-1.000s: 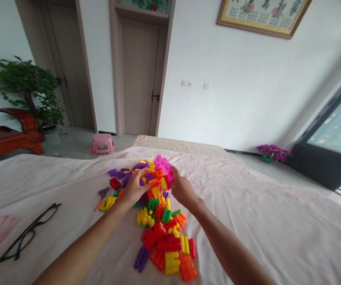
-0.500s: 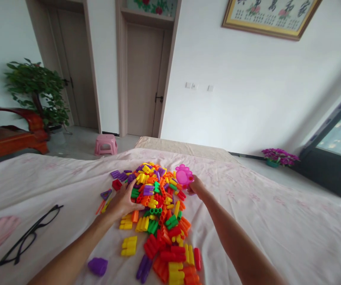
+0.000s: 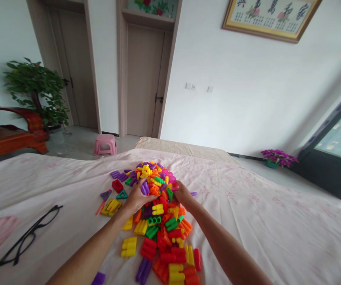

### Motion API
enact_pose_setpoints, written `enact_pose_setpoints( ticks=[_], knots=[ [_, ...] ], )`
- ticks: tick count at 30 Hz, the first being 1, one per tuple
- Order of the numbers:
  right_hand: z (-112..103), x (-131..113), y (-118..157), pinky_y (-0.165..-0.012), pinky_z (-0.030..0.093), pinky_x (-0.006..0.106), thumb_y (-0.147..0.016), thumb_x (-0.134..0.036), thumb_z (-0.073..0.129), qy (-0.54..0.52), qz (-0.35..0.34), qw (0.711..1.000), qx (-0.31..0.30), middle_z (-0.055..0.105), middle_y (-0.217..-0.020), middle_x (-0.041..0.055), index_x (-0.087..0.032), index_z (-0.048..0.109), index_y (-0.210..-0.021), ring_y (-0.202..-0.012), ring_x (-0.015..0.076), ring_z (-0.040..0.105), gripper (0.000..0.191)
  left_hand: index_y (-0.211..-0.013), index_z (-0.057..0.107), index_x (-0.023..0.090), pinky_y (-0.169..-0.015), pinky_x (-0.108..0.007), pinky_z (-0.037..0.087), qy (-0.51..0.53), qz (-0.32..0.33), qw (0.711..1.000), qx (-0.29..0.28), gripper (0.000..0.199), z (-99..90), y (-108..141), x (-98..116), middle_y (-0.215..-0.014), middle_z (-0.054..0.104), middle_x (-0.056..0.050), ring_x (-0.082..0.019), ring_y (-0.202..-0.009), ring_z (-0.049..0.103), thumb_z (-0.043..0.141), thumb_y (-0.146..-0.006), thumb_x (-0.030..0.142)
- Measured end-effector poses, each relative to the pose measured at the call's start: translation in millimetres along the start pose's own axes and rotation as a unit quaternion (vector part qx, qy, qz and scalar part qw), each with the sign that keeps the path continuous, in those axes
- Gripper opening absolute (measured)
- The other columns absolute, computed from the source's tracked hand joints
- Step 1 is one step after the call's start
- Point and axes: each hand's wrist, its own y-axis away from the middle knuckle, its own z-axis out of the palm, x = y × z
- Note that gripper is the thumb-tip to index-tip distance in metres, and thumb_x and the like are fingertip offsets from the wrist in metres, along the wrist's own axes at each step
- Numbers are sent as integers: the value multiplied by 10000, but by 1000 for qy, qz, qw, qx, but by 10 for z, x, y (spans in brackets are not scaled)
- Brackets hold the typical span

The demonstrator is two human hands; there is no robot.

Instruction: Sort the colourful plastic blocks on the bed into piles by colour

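Observation:
A heap of coloured plastic building blocks (image 3: pixel 158 209) lies on the bed, in red, yellow, green, orange and purple. My right hand (image 3: pixel 184 194) is closed at the heap's right side, gripping a pink paw-shaped scoop (image 3: pixel 167 174). The scoop's broad end rests among the blocks, partly hidden by them. On the left of the heap is my left hand (image 3: pixel 137 196), thumb and fingers spread against the blocks. A purple block (image 3: pixel 144 188) sits between its thumb and forefinger.
Left of the heap lie a red block (image 3: pixel 117 185), a teal triangle (image 3: pixel 122 194) and black-framed glasses (image 3: pixel 32 231). A purple piece (image 3: pixel 99 278) is at the lower edge. A pink stool (image 3: pixel 105 145) stands on the floor beyond the pale bedsheet (image 3: pixel 247 221).
My right hand has brought the pink scoop down and left into the heap. My left hand has moved right, and blocks around it have shifted. Yellow pieces and the teal triangle now show beside it.

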Motion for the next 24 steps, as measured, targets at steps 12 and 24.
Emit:
enact_pose_setpoints(
  ticks=[12,24],
  knots=[
    [-243,-557,157,-676,535,281,-844,-106,447,175,-111,971,120,734,-866,58,-213,342,-1494,-669,176,682,667,-1464,480,213,-1136,-439,387,91,29,992,-77,812,-452,-251,615,-1501,517,-136,-289,-1358,507,761,-745,466],
    [-1016,853,1347,-374,437,210,-707,-262,486,-22,74,987,140,643,-607,-28,-155,328,-1429,-455,169,611,747,-1620,198,319,-1112,-547,415,-306,231,915,-126,1331,-1443,1493,-573,-1612,358,-172,-430,-1407,427,724,-509,830]
  ],
)
